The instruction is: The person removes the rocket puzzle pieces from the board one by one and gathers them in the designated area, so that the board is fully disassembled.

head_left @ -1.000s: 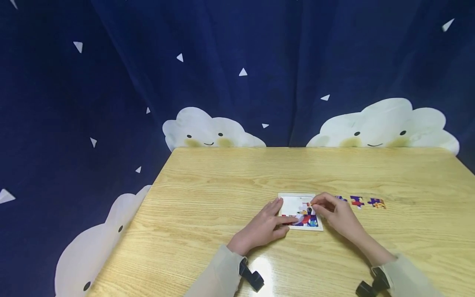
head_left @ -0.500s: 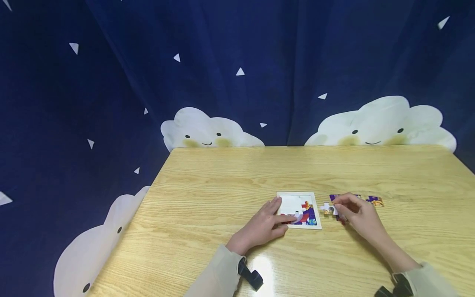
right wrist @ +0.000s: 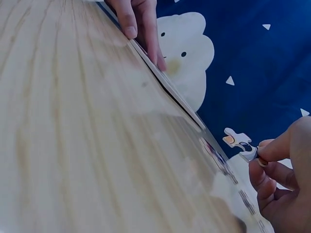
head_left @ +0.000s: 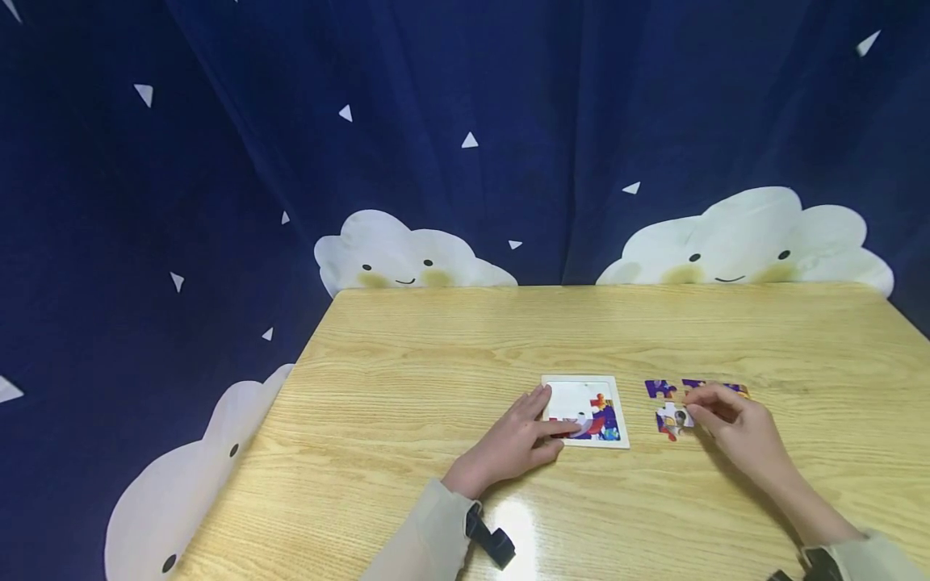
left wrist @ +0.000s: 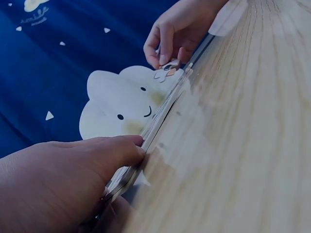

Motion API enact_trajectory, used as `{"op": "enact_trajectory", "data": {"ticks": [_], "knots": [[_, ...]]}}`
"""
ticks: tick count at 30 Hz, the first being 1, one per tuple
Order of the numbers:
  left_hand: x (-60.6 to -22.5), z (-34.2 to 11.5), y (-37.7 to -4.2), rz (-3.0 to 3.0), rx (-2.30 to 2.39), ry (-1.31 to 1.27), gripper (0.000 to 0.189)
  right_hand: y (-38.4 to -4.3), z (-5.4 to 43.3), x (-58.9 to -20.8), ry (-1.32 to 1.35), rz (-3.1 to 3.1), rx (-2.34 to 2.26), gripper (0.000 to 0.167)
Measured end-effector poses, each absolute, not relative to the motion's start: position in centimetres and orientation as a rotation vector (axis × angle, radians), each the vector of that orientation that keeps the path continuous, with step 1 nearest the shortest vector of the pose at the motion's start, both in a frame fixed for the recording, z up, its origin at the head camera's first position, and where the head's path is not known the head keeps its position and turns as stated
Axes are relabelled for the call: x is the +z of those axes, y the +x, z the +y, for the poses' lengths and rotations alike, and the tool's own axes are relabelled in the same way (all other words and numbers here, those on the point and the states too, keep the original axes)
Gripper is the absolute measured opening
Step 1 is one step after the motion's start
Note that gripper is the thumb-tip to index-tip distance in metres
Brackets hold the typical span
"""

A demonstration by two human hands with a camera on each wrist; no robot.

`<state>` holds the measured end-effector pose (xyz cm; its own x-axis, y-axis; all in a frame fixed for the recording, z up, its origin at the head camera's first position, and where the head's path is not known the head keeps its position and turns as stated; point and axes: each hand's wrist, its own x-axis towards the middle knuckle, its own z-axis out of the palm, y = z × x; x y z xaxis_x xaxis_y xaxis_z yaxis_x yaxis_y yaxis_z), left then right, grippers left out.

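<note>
A small jigsaw puzzle tray (head_left: pixel 579 378) with a white rim lies on the table. Colourful pieces fill its lower part and right side, while pale base shows at upper left. My left hand (head_left: pixel 512 440) rests on its left side, one finger stretched across the pieces and the thumb at the near edge. To the right of the tray, my right hand (head_left: pixel 741 428) pinches a whitish puzzle piece (right wrist: pixel 238 138) between thumb and fingertips, tilted above the table in the right wrist view. In the head view, that piece overlaps a purple and red puzzle piece (head_left: pixel 666 432), partly hidden beneath.
More loose puzzle pieces lie in a row behind the right hand: a purple one (head_left: pixel 658 389), another (head_left: pixel 693 386), and an orange and purple one (head_left: pixel 738 389) partly covered by the fingers. A dark blue curtain (head_left: pixel 421 121) hangs behind the wooden table (head_left: pixel 436 347).
My right hand has lifted the whitish piece away from the tray's right side and carried it right, over the loose pieces. My left hand has stayed on the tray.
</note>
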<state>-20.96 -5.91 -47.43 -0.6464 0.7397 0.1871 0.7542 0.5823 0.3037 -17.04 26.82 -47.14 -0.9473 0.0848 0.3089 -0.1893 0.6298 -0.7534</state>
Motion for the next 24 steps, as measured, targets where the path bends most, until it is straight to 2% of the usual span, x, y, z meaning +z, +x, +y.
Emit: {"op": "enact_trajectory", "data": {"ticks": [13, 24], "knots": [[-47.5, -5.8, -21.0, -2.758, -0.563, -1.303, 0.036, -16.1, 29.3, -47.5, 0.002, -2.582, 1.182, 0.012], [-47.4, -5.9, -21.0, -2.777, -0.596, -1.298, 0.037, -16.0, 30.2, -47.6, 0.005, -2.569, 1.137, 0.007]]}}
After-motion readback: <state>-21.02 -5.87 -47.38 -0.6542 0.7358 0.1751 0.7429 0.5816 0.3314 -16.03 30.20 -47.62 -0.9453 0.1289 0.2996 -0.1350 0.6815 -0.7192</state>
